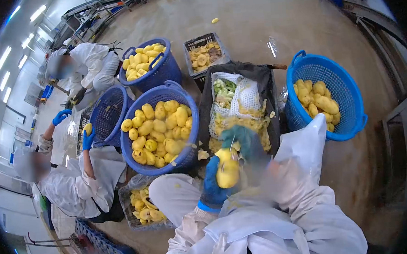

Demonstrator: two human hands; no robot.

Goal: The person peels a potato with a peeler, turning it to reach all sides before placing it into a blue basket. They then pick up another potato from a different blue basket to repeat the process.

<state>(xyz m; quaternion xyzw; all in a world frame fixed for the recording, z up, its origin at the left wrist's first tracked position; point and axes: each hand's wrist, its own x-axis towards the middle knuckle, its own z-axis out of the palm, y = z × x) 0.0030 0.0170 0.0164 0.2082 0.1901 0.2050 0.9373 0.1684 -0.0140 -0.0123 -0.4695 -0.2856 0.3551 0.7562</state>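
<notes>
My left hand (213,185), in a blue glove, grips a yellow peeled fruit (228,171) held upright over my lap. My right hand (243,142), in a teal glove, is closed on a small tool whose tip rests at the top of the fruit; motion blur hides the tool's shape. Both hands are above my white-clad knees, close to a black crate (266,82) lined with white mesh and filled with yellow and green peelings.
A blue basket (187,159) full of yellow fruit stands at my left. Another blue basket (351,116) with several fruit is at my right. Two people in white sit at the left beside more blue baskets (171,70). A grey crate of peel (126,208) is by my left knee. The floor is wet concrete.
</notes>
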